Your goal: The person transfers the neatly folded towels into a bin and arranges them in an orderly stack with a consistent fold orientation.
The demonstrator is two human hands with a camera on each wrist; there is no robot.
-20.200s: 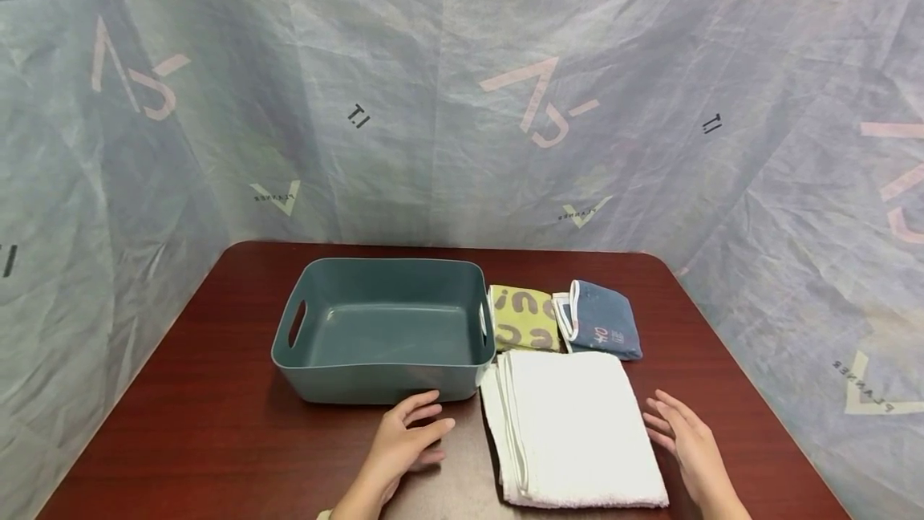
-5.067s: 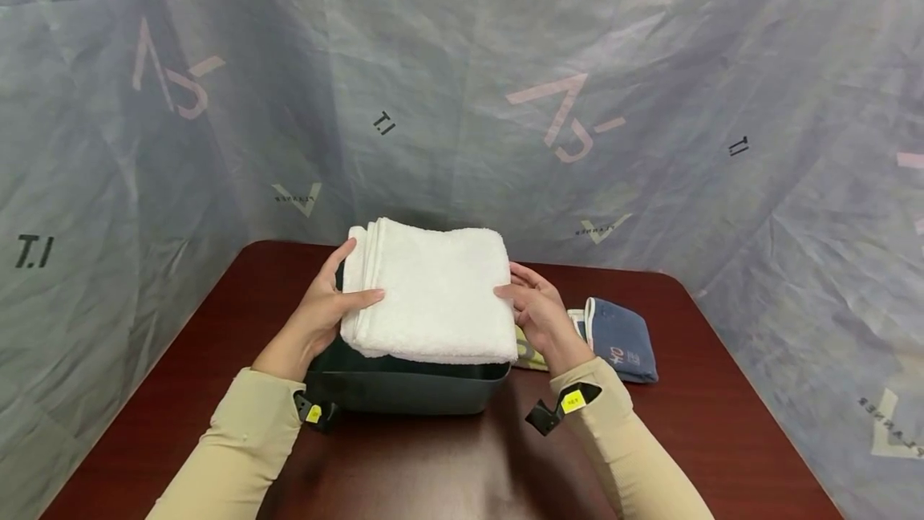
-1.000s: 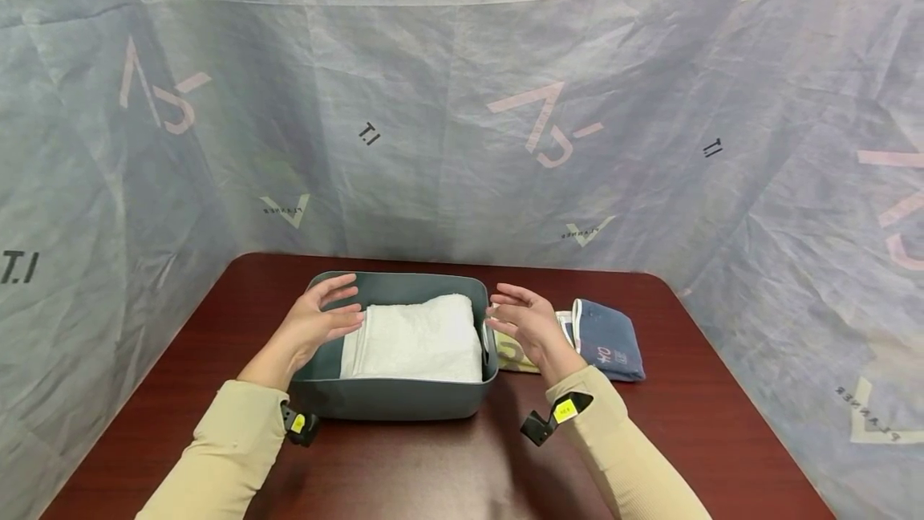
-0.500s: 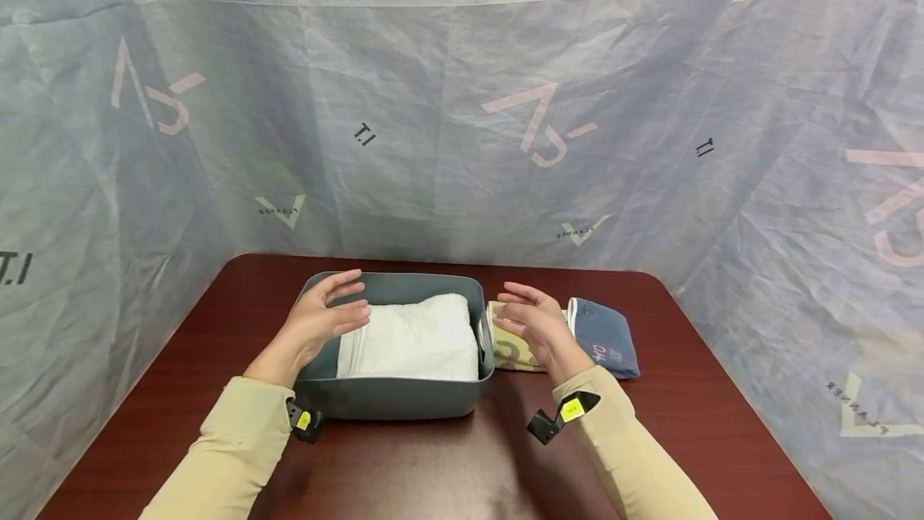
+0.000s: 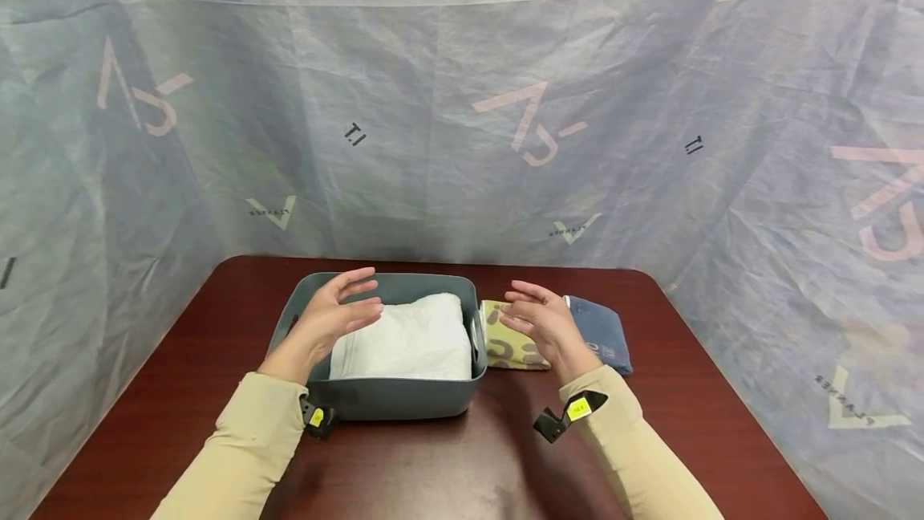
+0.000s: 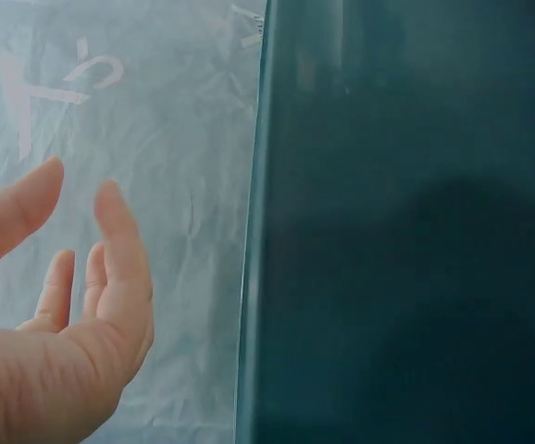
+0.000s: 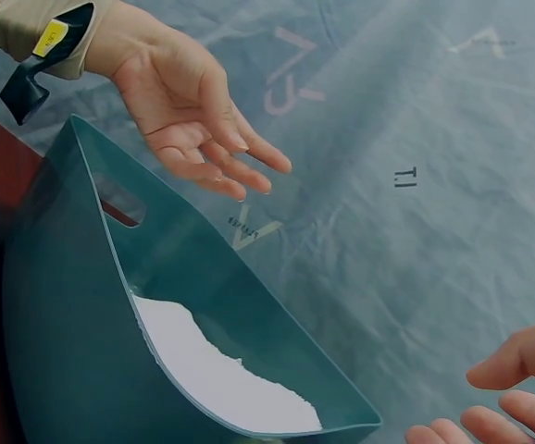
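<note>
A folded white towel (image 5: 407, 339) lies inside the grey-green plastic bin (image 5: 393, 400). My left hand (image 5: 335, 313) hovers above the bin's left part, fingers spread and loosely bent, holding nothing; it hides some of the towel's left side. My right hand (image 5: 543, 319) hangs in the air to the right of the bin, fingers relaxed, with nothing in it. Behind that hand a yellow-green folded cloth (image 5: 505, 339) with grey-brown shapes and a blue folded cloth (image 5: 599, 327) lie on the table, both partly covered from view. In the left wrist view the bin's wall (image 6: 388, 231) fills the right half.
The dark red-brown table (image 5: 433, 472) ends at a back edge against a grey printed sheet (image 5: 433, 143), which also hangs at both sides. The bin has a handle hole (image 7: 124, 205) in its end wall. Each wrist wears a black mount (image 5: 556, 424).
Earlier the white towel lay on the table, then both hands held it over the bin; now it rests inside. In the last second both empty hands have drifted slightly right relative to the bin.
</note>
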